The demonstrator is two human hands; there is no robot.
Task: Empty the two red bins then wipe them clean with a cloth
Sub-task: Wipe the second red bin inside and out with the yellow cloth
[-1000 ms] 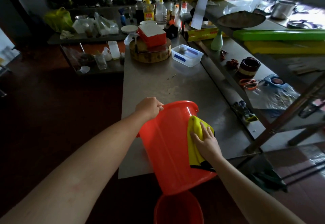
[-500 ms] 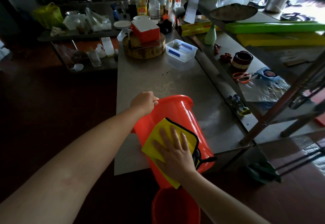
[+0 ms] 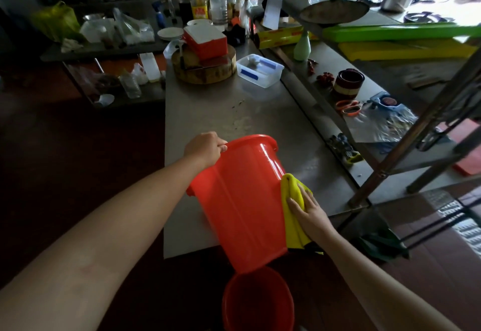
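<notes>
1. Rim of the tilted red bin (image 3: 242, 200) was clenched in the left hand (image 3: 205, 148) at the steel table (image 3: 221, 114) edge.
2. Right hand (image 3: 309, 213), fingers flat, pressed the yellow cloth (image 3: 292, 192) against its side.
3. Second red bin (image 3: 257, 302) stood below.

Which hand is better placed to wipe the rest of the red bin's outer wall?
Probably the right hand: it presses the yellow cloth on the red bin. The left hand grips the rim, steadying it.

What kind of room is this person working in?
Most likely a working kitchen, perhaps a restaurant's: a long steel prep table, a thick round wooden chopping block, and oil and sauce bottles crowded at the back.
</notes>
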